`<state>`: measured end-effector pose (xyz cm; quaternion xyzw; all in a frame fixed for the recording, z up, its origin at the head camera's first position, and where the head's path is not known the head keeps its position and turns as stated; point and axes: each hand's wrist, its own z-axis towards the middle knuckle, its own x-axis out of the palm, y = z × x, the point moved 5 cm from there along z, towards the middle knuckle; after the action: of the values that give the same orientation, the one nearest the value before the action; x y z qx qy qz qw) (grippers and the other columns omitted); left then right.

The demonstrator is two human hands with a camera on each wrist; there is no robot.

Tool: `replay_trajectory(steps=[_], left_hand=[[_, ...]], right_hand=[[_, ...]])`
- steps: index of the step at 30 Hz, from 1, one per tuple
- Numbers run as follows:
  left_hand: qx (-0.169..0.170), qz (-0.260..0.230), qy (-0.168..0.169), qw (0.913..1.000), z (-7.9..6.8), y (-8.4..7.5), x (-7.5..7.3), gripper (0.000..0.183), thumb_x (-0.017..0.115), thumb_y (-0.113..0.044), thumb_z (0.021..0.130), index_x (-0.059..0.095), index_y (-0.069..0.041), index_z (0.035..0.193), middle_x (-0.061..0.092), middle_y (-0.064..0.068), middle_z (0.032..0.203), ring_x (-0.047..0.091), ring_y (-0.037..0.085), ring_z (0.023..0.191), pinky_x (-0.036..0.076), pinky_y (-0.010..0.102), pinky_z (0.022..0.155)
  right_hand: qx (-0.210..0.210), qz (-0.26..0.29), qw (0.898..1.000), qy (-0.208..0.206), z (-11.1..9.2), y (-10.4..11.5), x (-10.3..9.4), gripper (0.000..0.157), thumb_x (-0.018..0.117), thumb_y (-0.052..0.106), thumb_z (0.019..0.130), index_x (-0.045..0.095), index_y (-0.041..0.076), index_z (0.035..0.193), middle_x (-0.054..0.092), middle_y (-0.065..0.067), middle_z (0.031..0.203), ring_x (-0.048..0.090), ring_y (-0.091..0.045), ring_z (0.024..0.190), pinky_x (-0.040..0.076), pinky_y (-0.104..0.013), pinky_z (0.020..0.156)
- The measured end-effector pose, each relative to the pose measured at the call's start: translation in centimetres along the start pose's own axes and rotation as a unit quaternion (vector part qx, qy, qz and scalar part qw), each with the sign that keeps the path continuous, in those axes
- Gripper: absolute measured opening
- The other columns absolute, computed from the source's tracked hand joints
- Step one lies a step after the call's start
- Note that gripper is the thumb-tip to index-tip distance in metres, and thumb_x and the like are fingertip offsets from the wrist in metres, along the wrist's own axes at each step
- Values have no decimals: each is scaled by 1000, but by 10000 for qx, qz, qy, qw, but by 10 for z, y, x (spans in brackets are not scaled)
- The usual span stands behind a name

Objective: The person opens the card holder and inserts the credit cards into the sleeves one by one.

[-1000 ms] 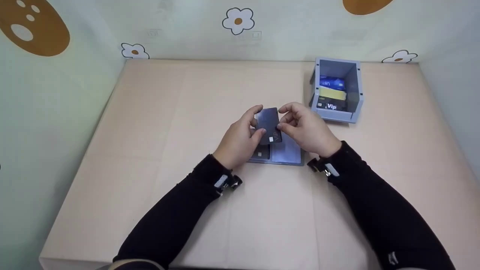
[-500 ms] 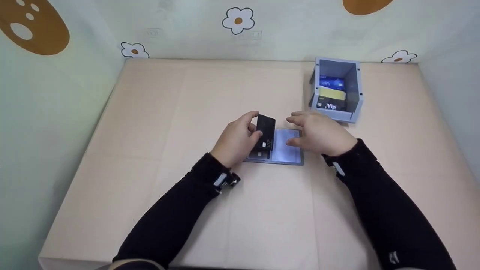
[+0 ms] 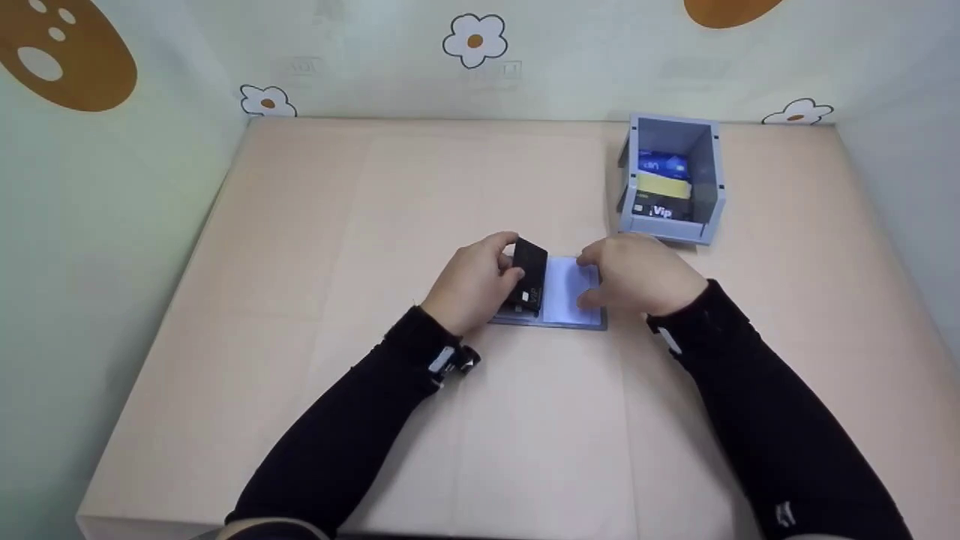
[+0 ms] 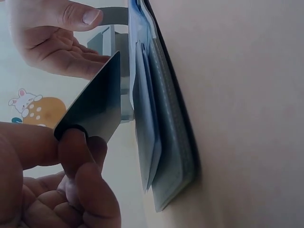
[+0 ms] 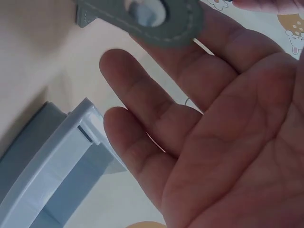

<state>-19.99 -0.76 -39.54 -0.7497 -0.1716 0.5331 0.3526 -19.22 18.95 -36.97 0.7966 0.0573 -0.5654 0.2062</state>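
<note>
My left hand (image 3: pixel 471 289) pinches a black VIP card (image 3: pixel 531 268) between thumb and fingers. Tilted, the card overlaps the left half of an open card holder (image 3: pixel 571 291) on the table. In the left wrist view, a gap shows between the card (image 4: pixel 97 102) and the holder's clear sleeves (image 4: pixel 146 118). My right hand (image 3: pixel 645 271) is at the holder's right edge, its thumb and fingers apart. The right wrist view shows its fingers extended beside the holder's grey-green snap strap (image 5: pixel 183 19); in the left wrist view the thumb tip meets that strap (image 4: pixel 115 15).
A grey plastic bin (image 3: pixel 667 227) stands at the back right, behind my right hand. Inside lie a blue card (image 3: pixel 664 165), a yellow card (image 3: pixel 664 186) and a black Vip card (image 3: pixel 661 206). A wall with painted flowers borders the table's (image 3: pixel 375 195) far edge.
My right hand has let go of the VIP card and moved right to the holder's edge. My left hand has lowered and tilted the card over the holder's left half.
</note>
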Motion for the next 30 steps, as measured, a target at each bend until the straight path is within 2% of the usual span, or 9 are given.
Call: replay_trajectory(steps=[11, 22, 25, 30], left_hand=[[-88, 141, 164, 9997, 0, -1, 3, 56, 66, -20, 104, 48, -8, 156, 77, 3, 123, 70, 12, 111, 52, 33, 107], [-6, 197, 140, 9997, 0, 0, 5, 55, 67, -21, 104, 51, -8, 155, 77, 0, 114, 69, 12, 103, 53, 34, 105], [24, 237, 134, 9996, 0, 0, 6, 54, 67, -21, 104, 51, -8, 154, 77, 0, 115, 69, 11, 104, 53, 34, 105], [35, 379, 186, 9991, 1, 0, 7, 52, 66, -22, 105, 53, -8, 153, 76, 1, 115, 68, 13, 106, 53, 35, 106]], right_hand=[[57, -149, 9998, 70, 4, -2, 4, 41, 85, 27, 80, 77, 0, 110, 70, -7, 87, 61, -27, 82, 53, -46, 80], [160, -82, 9997, 160, 5, -3, 7, 43, 85, 27, 82, 77, 0, 115, 72, -8, 90, 62, -26, 84, 54, -46, 81], [134, -83, 9998, 147, 5, -4, 7, 42, 85, 26, 82, 77, 0, 113, 70, -7, 87, 61, -26, 82, 53, -45, 79], [149, -78, 9998, 107, 6, -5, 7, 31, 86, 28, 80, 77, 4, 98, 65, -4, 78, 58, -25, 76, 48, -41, 71]])
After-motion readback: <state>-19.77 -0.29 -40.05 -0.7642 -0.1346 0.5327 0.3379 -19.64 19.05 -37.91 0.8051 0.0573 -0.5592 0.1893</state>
